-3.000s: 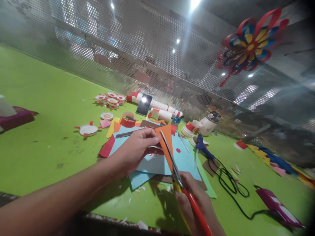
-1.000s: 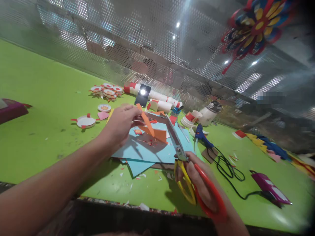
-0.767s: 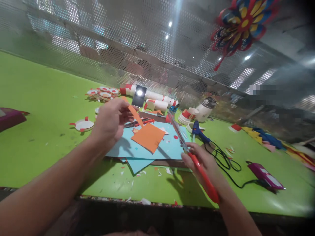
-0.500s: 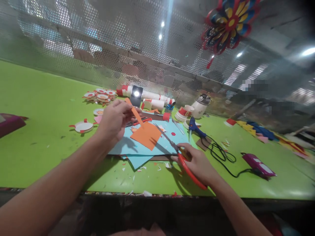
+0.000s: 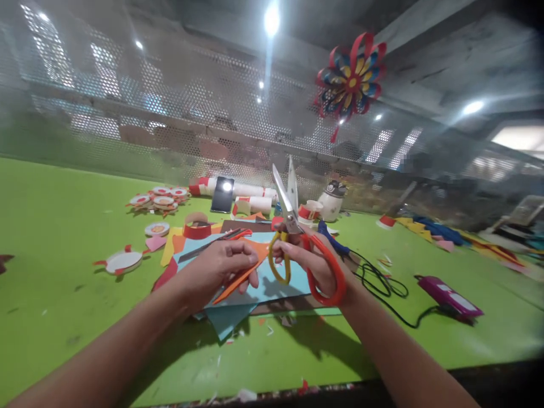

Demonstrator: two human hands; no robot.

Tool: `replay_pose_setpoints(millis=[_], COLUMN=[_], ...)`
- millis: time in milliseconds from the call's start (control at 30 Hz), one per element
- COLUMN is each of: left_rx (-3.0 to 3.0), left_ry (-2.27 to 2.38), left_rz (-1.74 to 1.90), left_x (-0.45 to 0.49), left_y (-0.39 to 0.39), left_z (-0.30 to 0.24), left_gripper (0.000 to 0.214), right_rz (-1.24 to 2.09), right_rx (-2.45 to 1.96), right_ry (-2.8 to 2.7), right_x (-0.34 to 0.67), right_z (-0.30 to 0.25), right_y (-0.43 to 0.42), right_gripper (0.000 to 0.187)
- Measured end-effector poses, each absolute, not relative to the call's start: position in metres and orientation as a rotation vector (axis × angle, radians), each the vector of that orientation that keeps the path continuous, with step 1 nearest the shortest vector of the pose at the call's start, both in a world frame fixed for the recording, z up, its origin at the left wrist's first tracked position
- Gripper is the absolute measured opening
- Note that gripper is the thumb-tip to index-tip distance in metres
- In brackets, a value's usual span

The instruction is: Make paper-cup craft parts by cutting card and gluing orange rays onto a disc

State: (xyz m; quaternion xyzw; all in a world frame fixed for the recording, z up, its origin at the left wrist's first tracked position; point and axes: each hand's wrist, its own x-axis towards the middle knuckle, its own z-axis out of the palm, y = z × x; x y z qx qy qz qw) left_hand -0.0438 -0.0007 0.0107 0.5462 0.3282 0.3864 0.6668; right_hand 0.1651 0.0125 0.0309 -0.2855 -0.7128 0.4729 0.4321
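Note:
My left hand pinches a piece of orange paper between thumb and fingers, low over the stacked sheets. Whether this is one strip or a folded sheet I cannot tell, since the fingers cover part of it. My right hand grips scissors by their red and yellow handles. Their blades point up and stand apart, with no paper between them. Beneath both hands lies light blue paper on darker brown sheets. A red paper ring stands just beyond my left hand.
White paper discs with red tabs lie at left, several more piled behind. A phone with its light on leans on paper rolls. Right of my hand are a blue glue gun, its black cable and a purple box. Scraps litter the front.
My right hand has lifted the scissors, turning the blades upward. My left hand has come down and nearer to the right hand with the orange paper. The camera view has tilted up.

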Motion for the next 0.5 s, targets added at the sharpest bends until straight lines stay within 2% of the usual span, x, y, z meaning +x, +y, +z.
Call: replay_pose_setpoints(millis=[100,300,367,500], left_rx=[1.306,1.389,1.398,1.41], left_ry=[0.797,0.882,0.937,1.238], left_rz=[0.802,0.676,0.786,1.31], left_x=[-0.04,-0.031,-0.031,-0.035], left_y=[-0.001,-0.007,-0.007,-0.004], left_z=[0.008,0.01,0.012,0.02], left_gripper=[0.02,0.024,0.028,0.03], right_rz=[1.249,0.998,0.947,0.648], right_rx=[-0.726,-0.873,-0.879,-0.866], right_ry=[-1.771,-1.905,-1.893,-1.857], right_x=[0.162,0.16,0.16,0.162], right_z=[0.027,0.023,0.02,0.01], right_y=[0.008,-0.005,-0.006,0.0], right_gripper=[0.026,0.031,0.03,0.032])
